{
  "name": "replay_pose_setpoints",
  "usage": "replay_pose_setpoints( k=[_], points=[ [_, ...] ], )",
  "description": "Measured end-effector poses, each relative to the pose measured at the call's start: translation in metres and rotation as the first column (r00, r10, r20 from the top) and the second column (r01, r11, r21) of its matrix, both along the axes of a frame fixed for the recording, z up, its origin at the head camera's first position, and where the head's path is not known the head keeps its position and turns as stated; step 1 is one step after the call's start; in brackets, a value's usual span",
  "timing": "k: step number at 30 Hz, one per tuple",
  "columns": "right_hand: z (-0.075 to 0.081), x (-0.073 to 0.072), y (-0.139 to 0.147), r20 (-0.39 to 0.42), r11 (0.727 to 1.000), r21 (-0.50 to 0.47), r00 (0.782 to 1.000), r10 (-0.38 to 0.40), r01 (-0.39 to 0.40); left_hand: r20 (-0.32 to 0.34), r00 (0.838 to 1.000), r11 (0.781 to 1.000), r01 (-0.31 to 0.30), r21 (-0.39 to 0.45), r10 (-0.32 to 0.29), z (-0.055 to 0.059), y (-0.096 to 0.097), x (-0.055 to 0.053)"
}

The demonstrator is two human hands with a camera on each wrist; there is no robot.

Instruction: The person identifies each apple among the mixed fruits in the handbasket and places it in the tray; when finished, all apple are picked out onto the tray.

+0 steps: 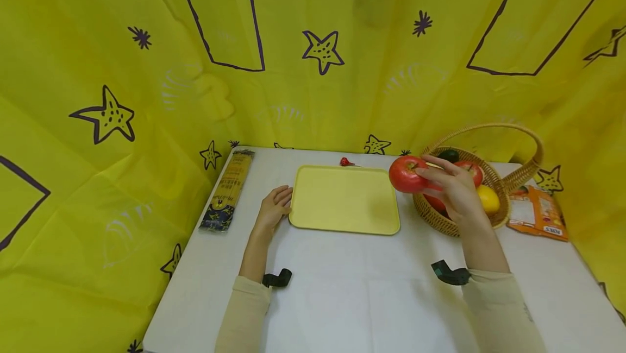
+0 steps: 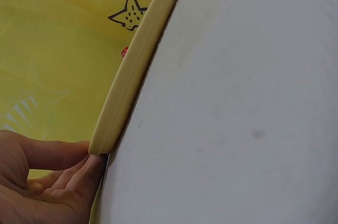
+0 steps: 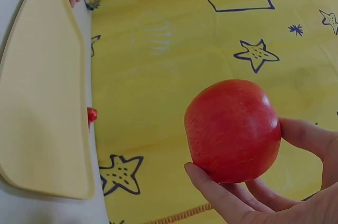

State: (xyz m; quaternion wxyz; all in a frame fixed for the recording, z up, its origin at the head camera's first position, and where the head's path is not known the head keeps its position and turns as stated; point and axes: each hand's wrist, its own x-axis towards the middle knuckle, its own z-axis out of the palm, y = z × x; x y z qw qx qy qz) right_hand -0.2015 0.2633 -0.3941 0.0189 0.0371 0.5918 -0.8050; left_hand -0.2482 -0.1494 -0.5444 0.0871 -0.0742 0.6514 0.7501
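Note:
My right hand [image 1: 457, 193] holds a red apple [image 1: 408, 174] in the air, between the tray's right end and the wicker basket [image 1: 437, 224]. Thumb and fingers grip the apple [image 3: 232, 131] from the side in the right wrist view. At the left edge of a pale yellow tray [image 1: 344, 201], my left hand [image 1: 274, 207] pinches the rim. The left wrist view shows the thumb and fingers meeting at the tray's corner [image 2: 105, 137]. More red fruit [image 1: 469, 172], a yellow fruit [image 1: 488, 200] and a dark green one [image 1: 448, 155] lie in the basket.
A long yellow and dark blue packet [image 1: 227, 190] lies on the white table [image 1: 332, 288] at the left. Behind the tray is a small red lollipop [image 1: 345, 162]. An orange packet [image 1: 540, 213] lies right of the basket, whose tall handle [image 1: 489, 126] arches up.

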Motion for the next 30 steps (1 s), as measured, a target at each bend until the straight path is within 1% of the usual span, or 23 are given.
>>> replay_pose_setpoints(
  k=[4,9,16,23,26,30],
  points=[
    [-0.002,-0.004,-0.007,0.021,1.000,0.015,1.000,0.007,-0.008,0.011,1.000,1.000,-0.002,-0.002,0.002,-0.002,0.000,0.000],
    [-0.003,-0.011,-0.016,0.050,0.999,0.048,0.999,0.010,-0.013,0.006,1.000,1.000,-0.003,0.009,0.003,-0.003,-0.001,0.000],
    [-0.005,-0.024,-0.031,0.096,0.998,0.064,0.995,0.015,-0.021,0.000,1.000,1.000,-0.017,0.011,0.017,-0.002,0.001,0.000],
    [-0.013,-0.040,-0.047,0.120,0.996,0.063,0.992,0.050,-0.057,0.010,0.999,0.999,-0.037,-0.003,0.037,-0.002,0.003,-0.001],
    [-0.017,-0.045,-0.055,0.129,0.993,0.095,0.990,0.062,-0.075,0.007,0.999,0.999,-0.040,-0.007,0.040,-0.002,0.003,-0.002],
    [-0.021,-0.053,-0.065,0.143,0.986,0.133,0.987,0.077,-0.097,-0.013,1.000,0.999,-0.029,-0.016,0.029,-0.002,0.002,-0.001]
  ],
)
